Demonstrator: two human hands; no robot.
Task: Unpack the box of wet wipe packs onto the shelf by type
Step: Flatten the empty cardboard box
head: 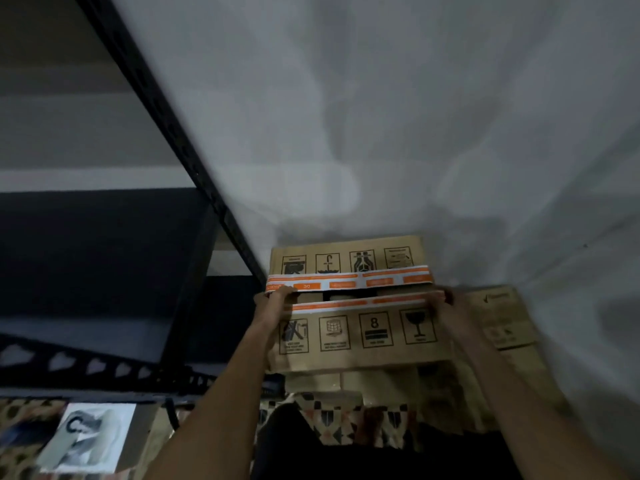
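Cardboard box [360, 327] sits low in the centre of the frame, against a pale wall [415, 116], top seam split. Near flap [360, 336] carries four printed handling symbols and an orange-and-white tape strip along its edge; far flap [346, 261] carries four more symbols and the same tape [349, 283]. A narrow dark gap lies between the two flaps; contents inside too dim to identify. Left hand [278, 299] at the left end of the seam, fingers curled over the near flap's edge, gripping it. Right hand [441, 301] at the right end of the seam, fingers likewise hooked on the near flap's edge. Both forearms reach up from the bottom of the frame. A second cardboard box [502, 323] stands just right of the first, touching or nearly so; cannot tell which. Black metal shelf [145, 98] fills the left of the frame, its slotted upright running diagonally. Patterned floor covering [346, 427] below the box. A printed sheet [86, 438] lies at lower left.
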